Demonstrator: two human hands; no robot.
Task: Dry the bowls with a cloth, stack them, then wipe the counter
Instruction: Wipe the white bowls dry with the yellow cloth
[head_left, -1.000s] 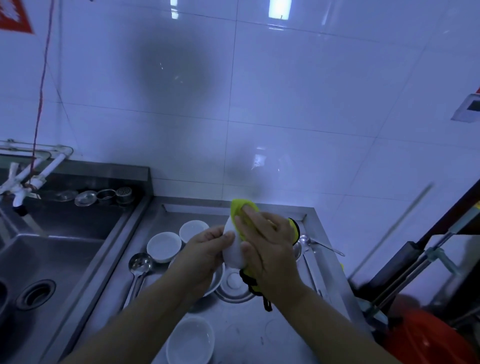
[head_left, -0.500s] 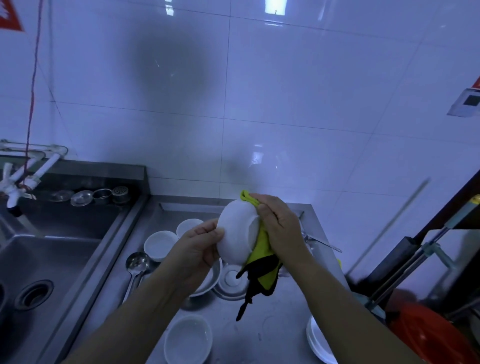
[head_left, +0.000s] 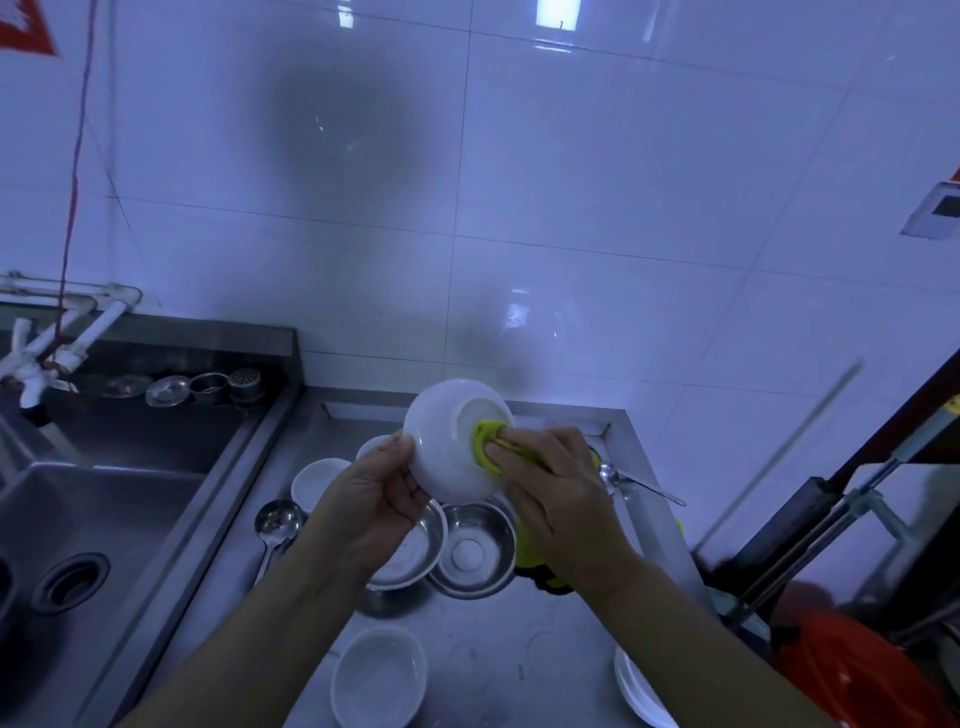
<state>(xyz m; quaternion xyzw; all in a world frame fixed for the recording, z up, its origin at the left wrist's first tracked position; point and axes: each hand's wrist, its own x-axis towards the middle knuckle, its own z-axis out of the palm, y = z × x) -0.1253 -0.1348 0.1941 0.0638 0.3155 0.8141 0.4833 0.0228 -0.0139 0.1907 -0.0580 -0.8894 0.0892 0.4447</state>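
No writing I can read, my left hand (head_left: 376, 506) gripping the white bowl (head_left: 451, 441) by its rim, underside up, my right hand (head_left: 553, 486) pinching the yellow cloth (head_left: 485, 439) against its base, steel bowls (head_left: 470, 551) below both hands.

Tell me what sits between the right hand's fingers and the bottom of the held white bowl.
The yellow-green cloth: the right hand presses it against the white bowl's underside, seen in the head view.

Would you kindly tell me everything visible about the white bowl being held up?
The white bowl looks like glossy ceramic, round, with a raised foot ring. It is held above the counter, tipped so its underside faces the camera. The left hand grips its rim at the left; the right hand presses a yellow-green cloth against its base.
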